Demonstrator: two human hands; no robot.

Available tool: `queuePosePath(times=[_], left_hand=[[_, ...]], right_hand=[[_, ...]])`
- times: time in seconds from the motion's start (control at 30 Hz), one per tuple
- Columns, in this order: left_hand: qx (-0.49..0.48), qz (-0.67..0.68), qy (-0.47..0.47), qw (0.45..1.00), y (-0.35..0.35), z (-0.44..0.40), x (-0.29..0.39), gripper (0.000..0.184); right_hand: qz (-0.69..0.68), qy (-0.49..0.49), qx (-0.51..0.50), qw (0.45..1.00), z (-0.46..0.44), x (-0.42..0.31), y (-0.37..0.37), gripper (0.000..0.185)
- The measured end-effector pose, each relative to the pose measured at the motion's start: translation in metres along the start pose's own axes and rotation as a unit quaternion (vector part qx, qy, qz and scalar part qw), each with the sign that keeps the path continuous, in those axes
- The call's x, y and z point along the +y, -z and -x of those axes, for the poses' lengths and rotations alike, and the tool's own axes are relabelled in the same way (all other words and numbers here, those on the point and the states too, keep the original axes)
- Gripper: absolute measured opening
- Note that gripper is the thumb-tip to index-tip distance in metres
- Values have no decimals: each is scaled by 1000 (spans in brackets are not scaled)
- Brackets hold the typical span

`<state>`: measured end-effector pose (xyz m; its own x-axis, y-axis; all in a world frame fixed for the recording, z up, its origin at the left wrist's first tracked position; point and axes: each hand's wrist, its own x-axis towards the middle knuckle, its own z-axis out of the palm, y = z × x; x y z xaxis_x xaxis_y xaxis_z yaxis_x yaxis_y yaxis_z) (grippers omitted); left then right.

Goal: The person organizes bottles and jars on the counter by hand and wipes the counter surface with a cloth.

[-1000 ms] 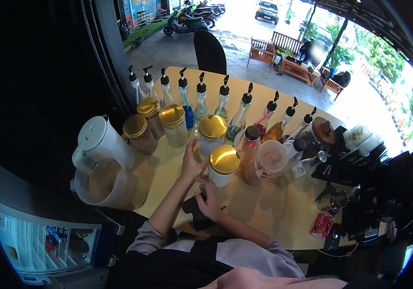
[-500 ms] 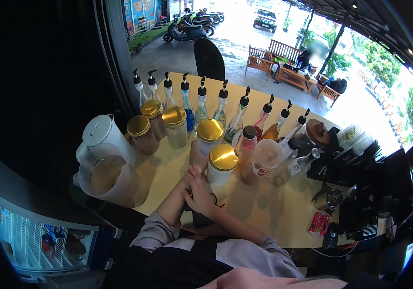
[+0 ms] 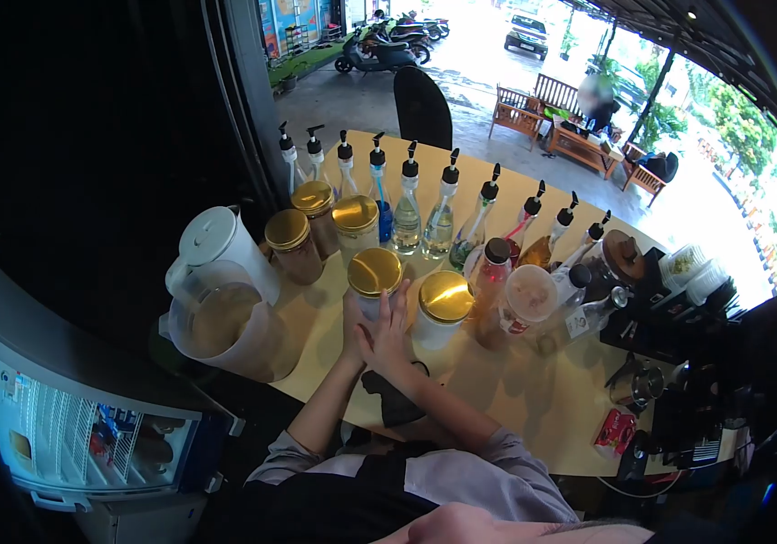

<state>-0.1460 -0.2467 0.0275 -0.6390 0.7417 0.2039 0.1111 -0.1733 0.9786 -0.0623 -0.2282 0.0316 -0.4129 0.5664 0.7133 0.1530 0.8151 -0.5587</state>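
A gold-lidded jar [image 3: 375,271] stands near the middle of the counter, its body partly hidden by my hands. My left hand [image 3: 352,328] is wrapped around the jar's left side, with its fingers mostly out of sight. Against the near right side of the same jar lies my right hand [image 3: 388,339], fingers stretched out and apart, its thumb across toward my left hand. Just right of my hands is a second gold-lidded jar [image 3: 446,299] with white contents. Below my wrists a dark, soft-looking item [image 3: 393,403] rests on the counter [image 3: 515,399].
Pump bottles [image 3: 408,208] line the far edge, with several more gold-lidded jars [image 3: 355,216] before them. On the left are a white lidded pitcher [image 3: 216,240] and a clear jug [image 3: 225,331]. At right stand a pink-capped container [image 3: 531,292], glass bottles, cups and a red packet [image 3: 615,432].
The jar by my hands has shifted left and nearer to me, beside my left hand. My right hand has moved from my left wrist up to the jar, and the view has turned slightly.
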Motion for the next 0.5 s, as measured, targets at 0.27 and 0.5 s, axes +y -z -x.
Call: queuePosePath(times=[0.27,0.5], left_hand=[[77,126,-4,989,28,-15,-2,73],[183,-126,-57,973,43,-36,-27,86]], right_hand=[[-161,-34,8,986,-33,13,-32,94],[-125,-114,25,985,-66,55,-77,81]])
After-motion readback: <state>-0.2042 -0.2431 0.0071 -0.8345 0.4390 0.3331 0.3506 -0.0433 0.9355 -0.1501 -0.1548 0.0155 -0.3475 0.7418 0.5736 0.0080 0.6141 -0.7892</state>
